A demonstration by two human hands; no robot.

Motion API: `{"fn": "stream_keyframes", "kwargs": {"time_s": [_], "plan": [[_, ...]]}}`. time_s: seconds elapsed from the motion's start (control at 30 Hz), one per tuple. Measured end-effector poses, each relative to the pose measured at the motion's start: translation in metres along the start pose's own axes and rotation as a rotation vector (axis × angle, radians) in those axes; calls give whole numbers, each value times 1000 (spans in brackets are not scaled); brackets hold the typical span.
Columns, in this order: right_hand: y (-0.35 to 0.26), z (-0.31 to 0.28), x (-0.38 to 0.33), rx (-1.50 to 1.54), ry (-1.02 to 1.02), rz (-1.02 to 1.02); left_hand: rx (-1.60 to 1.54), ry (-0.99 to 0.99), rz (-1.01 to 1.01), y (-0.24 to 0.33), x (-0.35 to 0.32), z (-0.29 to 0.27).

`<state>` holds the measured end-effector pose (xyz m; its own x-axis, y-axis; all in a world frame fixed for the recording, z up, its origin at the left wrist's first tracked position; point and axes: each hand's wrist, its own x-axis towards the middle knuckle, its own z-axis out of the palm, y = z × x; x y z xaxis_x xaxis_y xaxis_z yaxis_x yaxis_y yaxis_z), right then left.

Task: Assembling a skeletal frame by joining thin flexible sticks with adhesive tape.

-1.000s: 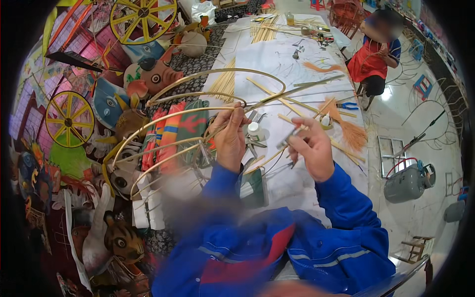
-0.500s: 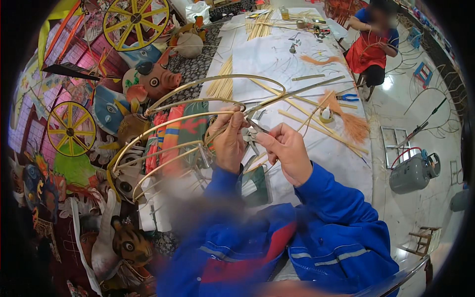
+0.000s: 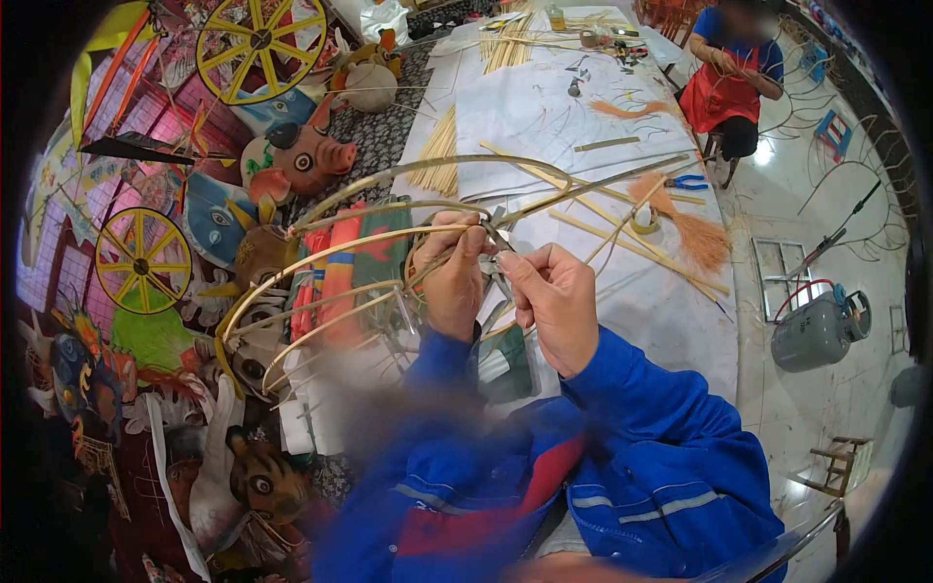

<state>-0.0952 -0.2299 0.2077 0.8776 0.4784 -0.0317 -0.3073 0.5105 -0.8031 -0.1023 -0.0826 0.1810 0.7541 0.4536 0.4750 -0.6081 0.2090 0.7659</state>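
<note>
A frame of bent bamboo strips [image 3: 330, 255] arches out to the left over the table. My left hand [image 3: 452, 282] is closed round its strips close to a joint where several of them cross. Just right of that joint, my right hand [image 3: 554, 296] is closed in a pinch between thumb and forefinger. What lies in the pinch is too small to make out. A straight bamboo strip [image 3: 622, 178] runs from the joint toward the far right. Beneath my hands, a dark green piece [image 3: 507, 364] lies partly hidden.
The white-covered table [image 3: 544, 107] holds bundled bamboo strips [image 3: 434, 155], blue-handled pliers [image 3: 687, 183], orange fibres [image 3: 695, 238] and a tape roll [image 3: 642, 220]. Painted animal heads [image 3: 301, 160] crowd the left. A seated person in a red apron [image 3: 719, 102] works at far right. A grey gas cylinder [image 3: 816, 333] stands on the floor.
My right hand has shifted slightly left and turned more upright, with its fingers drawn together. The bamboo frame has moved a little; my left hand keeps its hold.
</note>
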Motion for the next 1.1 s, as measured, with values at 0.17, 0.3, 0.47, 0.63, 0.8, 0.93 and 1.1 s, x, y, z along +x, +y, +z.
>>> {"fn": "stream_keyframes", "kwargs": {"time_s": [0.17, 0.3, 0.47, 0.63, 0.8, 0.93, 1.1], "plan": [[-5, 6, -4, -90, 71, -9, 37, -70, 36, 1, -1, -2], [-7, 9, -6, -287, 116, -96, 96, -26, 28, 4, -4, 2], [5, -8, -6, -203, -48, -136, 137, -52, 15, 13, -6, -1], [-10, -44, 32, 163, -74, -128, 14, 7, 23, 19, -10, -11], [-44, -57, 64, 245, -266, -67, -13, 99, -61, 26, -11, -11], [-57, -58, 74, 235, -390, -27, -12, 72, -34, 47, -3, -4], [-66, -53, 73, 211, -389, -54, -97, 29, -141, 68, 10, -2]]}}
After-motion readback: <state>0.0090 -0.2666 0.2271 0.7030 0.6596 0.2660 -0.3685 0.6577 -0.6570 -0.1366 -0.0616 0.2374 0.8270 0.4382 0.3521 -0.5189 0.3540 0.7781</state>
